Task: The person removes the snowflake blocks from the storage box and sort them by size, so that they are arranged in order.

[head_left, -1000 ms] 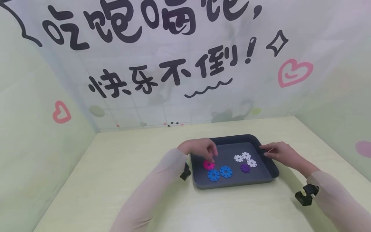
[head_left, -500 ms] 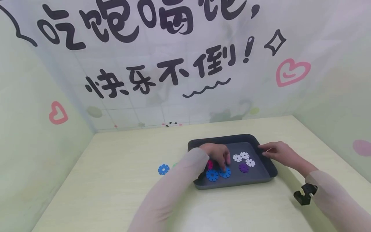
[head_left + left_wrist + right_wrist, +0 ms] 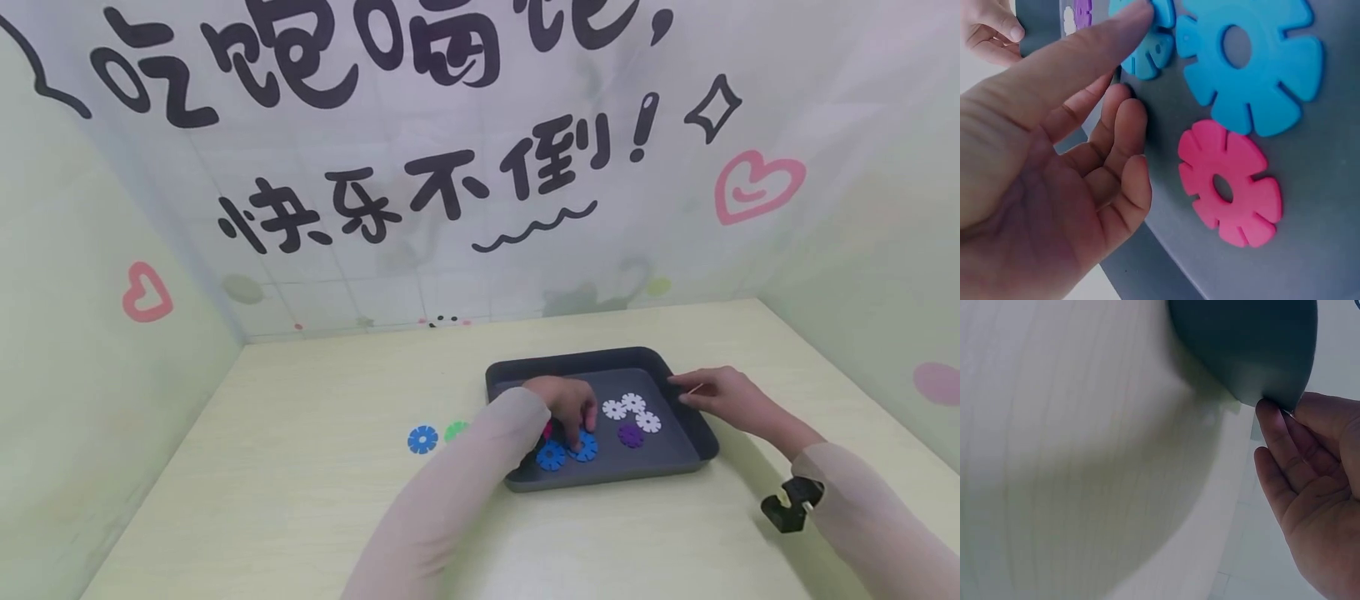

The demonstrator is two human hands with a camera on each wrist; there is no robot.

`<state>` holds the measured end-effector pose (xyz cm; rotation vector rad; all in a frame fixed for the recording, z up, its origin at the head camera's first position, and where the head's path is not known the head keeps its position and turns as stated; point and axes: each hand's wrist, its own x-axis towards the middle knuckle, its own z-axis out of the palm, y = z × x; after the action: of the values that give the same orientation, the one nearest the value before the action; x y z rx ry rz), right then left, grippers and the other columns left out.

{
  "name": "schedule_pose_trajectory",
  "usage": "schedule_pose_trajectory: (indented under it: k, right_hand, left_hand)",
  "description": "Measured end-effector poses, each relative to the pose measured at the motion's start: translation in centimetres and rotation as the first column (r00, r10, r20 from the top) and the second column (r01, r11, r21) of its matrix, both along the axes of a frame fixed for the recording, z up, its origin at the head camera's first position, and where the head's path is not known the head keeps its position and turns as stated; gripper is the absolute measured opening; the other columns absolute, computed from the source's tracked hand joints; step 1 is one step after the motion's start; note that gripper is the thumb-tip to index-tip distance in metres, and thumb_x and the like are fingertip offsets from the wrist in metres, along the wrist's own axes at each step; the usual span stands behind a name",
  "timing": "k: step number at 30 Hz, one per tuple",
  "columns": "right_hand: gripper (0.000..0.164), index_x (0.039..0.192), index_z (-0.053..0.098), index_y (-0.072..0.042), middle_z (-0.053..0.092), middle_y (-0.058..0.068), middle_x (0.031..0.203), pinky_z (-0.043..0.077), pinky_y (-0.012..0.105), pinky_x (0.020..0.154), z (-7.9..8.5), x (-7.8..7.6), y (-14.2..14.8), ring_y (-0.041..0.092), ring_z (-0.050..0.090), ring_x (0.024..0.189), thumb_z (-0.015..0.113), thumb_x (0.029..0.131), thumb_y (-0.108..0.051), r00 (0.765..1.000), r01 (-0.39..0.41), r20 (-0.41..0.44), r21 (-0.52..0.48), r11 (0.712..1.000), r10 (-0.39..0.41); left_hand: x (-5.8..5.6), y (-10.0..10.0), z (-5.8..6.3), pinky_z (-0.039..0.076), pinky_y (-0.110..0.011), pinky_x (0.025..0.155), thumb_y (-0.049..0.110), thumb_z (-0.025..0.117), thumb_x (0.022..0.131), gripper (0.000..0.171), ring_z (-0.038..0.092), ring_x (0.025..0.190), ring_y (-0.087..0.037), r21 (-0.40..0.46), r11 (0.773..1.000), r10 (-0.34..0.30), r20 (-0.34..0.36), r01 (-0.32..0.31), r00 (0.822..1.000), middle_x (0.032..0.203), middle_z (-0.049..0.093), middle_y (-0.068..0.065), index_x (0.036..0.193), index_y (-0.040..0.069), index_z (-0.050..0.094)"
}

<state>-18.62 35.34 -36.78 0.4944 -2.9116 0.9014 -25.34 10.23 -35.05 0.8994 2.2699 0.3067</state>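
Note:
In the head view, a dark grey tray [image 3: 645, 468] holds several flat, notched snowflake discs: white [image 3: 633, 402], purple [image 3: 631, 435], blue and pink. My left hand [image 3: 568, 402] reaches into it from the left. Its thumb lies over the farther blue snowflake disc [image 3: 1147, 56], index finger close at the disc's edge behind the thumb; the other fingers curl loosely. Nearer the left wrist camera are a second blue disc [image 3: 1285, 56] and a pink disc [image 3: 1229, 187]. My right hand [image 3: 1322, 475] pinches the tray's right rim [image 3: 1254, 369] between thumb and fingers.
On the table left of the tray lie a blue disc [image 3: 423, 439] and a green disc [image 3: 455, 431], the green one partly behind the left sleeve [image 3: 457, 475]. A printed wall sheet [image 3: 450, 275] stands behind the table.
The left hand has moved right from above the pink disc to the farther blue disc, then stayed there. Its sleeve now covers part of the tray's left side. The right hand keeps its hold.

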Motion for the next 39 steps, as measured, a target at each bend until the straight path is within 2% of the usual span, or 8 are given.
schedule_pose_trajectory:
  k: [6,12,15,21,27,30,34,39]
  right_hand:
    - [0.031,0.109,0.059,0.012,0.062,0.027,0.101,0.050,0.026,0.065,-0.1,-0.1,0.1,0.028,0.064,0.079,0.064,0.081,0.001,1.000,0.001,0.001,-0.008,1.000,-0.001]
    - [0.031,0.109,0.059,0.012,0.062,0.027,0.101,0.050,0.025,0.065,-0.2,-0.1,0.1,0.029,0.064,0.081,0.065,0.081,0.000,1.000,0.002,0.002,-0.012,1.000,-0.002]
    - [0.031,0.109,0.059,0.012,0.062,0.027,0.101,0.050,0.025,0.065,-0.2,-0.1,0.2,0.030,0.064,0.081,0.064,0.081,0.001,1.000,0.001,0.003,-0.010,1.000,-0.001]
    - [0.031,0.110,0.059,0.013,0.061,0.028,0.102,0.050,0.026,0.065,-0.1,-0.2,0.1,0.031,0.064,0.082,0.064,0.081,0.001,1.000,0.001,0.007,-0.010,1.000,-0.001]
    - [0.031,0.110,0.059,0.013,0.061,0.028,0.102,0.050,0.025,0.065,-0.1,-0.1,0.1,0.030,0.064,0.081,0.064,0.081,0.001,1.000,0.002,0.009,-0.016,1.000,-0.002]
    - [0.031,0.110,0.059,0.013,0.061,0.028,0.102,0.050,0.025,0.065,-0.1,0.0,0.0,0.030,0.064,0.081,0.064,0.081,0.001,1.000,-0.002,0.010,-0.018,1.000,0.002]
    - [0.031,0.109,0.059,0.013,0.061,0.028,0.101,0.050,0.026,0.065,0.0,0.0,-0.2,0.030,0.064,0.081,0.064,0.081,0.000,1.000,-0.003,0.003,-0.016,1.000,0.003]
    - [0.031,0.109,0.059,0.012,0.062,0.027,0.100,0.050,0.026,0.064,-0.1,0.0,0.0,0.029,0.065,0.079,0.065,0.081,0.000,1.000,0.004,-0.003,-0.012,1.000,-0.004]
  left_hand:
    - [-0.1,0.2,-0.2,0.040,-0.026,0.072,0.009,0.080,0.069,0.022,0.049,0.080,-0.011,-0.011,1.000,-0.020,-0.005,0.020,1.000,0.082,0.056,0.003,0.079,0.014,0.061]
    - [-0.2,0.3,-0.1,0.041,-0.027,0.072,0.008,0.078,0.071,0.021,0.049,0.082,-0.012,-0.012,1.000,-0.025,0.032,0.026,0.999,0.084,0.057,0.003,0.081,0.014,0.060]
    - [-0.3,0.2,0.1,0.042,-0.025,0.070,0.006,0.077,0.073,0.021,0.050,0.078,-0.012,0.025,0.999,-0.040,0.049,0.039,0.998,0.082,0.056,0.001,0.081,0.013,0.059]
    - [-1.0,-1.2,0.4,0.044,-0.024,0.064,0.005,0.073,0.076,0.018,0.049,0.067,-0.013,0.155,0.986,-0.070,0.094,0.055,0.993,0.077,0.055,-0.001,0.084,0.011,0.058]
    - [-1.8,-3.4,1.5,0.044,-0.020,0.063,0.004,0.073,0.077,0.018,0.049,0.068,-0.011,0.254,0.956,-0.159,0.041,0.144,0.986,0.076,0.054,-0.001,0.085,0.007,0.057]
    - [-2.2,-5.2,2.3,0.044,-0.020,0.064,0.002,0.073,0.076,0.019,0.050,0.070,-0.011,0.292,0.942,-0.176,0.013,0.164,0.984,0.078,0.055,-0.003,0.085,0.005,0.057]
    - [-2.8,-7.9,3.0,0.044,-0.022,0.064,0.000,0.072,0.076,0.018,0.049,0.070,-0.012,0.320,0.938,-0.149,0.012,0.138,0.989,0.080,0.056,-0.006,0.086,0.003,0.057]
    - [-3.1,-12.0,3.5,0.044,-0.025,0.071,0.001,0.072,0.076,0.017,0.051,0.074,-0.013,0.312,0.948,-0.079,0.024,0.067,0.997,0.080,0.057,-0.003,0.086,0.003,0.058]
